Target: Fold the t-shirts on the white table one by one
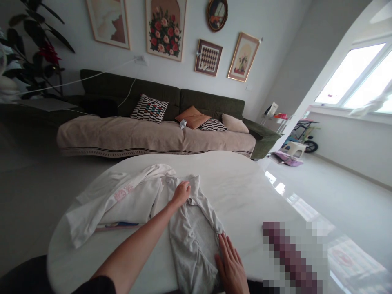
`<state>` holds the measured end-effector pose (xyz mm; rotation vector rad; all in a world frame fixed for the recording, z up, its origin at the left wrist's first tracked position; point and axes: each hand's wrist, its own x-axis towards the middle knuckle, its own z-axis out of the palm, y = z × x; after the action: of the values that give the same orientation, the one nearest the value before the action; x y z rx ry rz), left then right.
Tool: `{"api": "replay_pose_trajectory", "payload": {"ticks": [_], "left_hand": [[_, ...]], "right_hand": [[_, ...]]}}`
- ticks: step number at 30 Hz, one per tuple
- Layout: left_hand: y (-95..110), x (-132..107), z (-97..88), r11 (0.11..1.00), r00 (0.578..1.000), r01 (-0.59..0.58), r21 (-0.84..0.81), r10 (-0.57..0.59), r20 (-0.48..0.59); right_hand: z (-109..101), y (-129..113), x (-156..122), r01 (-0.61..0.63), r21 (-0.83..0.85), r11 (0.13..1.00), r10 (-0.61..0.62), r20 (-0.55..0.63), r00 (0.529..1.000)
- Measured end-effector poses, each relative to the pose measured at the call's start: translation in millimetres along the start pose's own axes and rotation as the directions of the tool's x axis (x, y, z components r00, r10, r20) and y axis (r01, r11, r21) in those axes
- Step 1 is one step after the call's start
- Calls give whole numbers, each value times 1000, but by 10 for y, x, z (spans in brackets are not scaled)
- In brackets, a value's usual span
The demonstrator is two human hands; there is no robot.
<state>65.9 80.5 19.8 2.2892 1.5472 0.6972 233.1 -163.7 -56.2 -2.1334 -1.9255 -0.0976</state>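
Flat on the white table [245, 192], a grey garment [192, 237]; beside its left edge, a white shirt [122, 200]. Left hand [181, 192] pinching the grey garment's far end, pulling it taut; right hand [231, 267] open, fingers spread, pressing the near edge smooth.

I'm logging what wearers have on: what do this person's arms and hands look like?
Both hands are bare, no gloves, rings or watch visible. The left hand ends a bare forearm with a dark sleeve at the upper arm. The right hand shows no sleeve in frame.
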Motion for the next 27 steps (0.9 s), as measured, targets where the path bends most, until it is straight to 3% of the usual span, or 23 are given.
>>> {"api": "replay_pose_trajectory", "payload": {"ticks": [5, 12, 18, 27], "left_hand": [[57, 703, 132, 998, 991, 56, -10, -54, 126], [-7, 1088, 223, 1000, 928, -19, 18, 11, 372], [-195, 1123, 130, 997, 905, -53, 52, 26, 425], [-331, 926, 16, 985, 937, -96, 144, 41, 346]], "right_hand": [[128, 24, -3, 6, -34, 999, -10, -106, 994], [219, 63, 6, 31, -15, 999, -33, -162, 986], [239, 79, -5, 50, -31, 998, -55, -171, 984], [229, 51, -20, 16, 6, 1000, -15, -175, 984]]}}
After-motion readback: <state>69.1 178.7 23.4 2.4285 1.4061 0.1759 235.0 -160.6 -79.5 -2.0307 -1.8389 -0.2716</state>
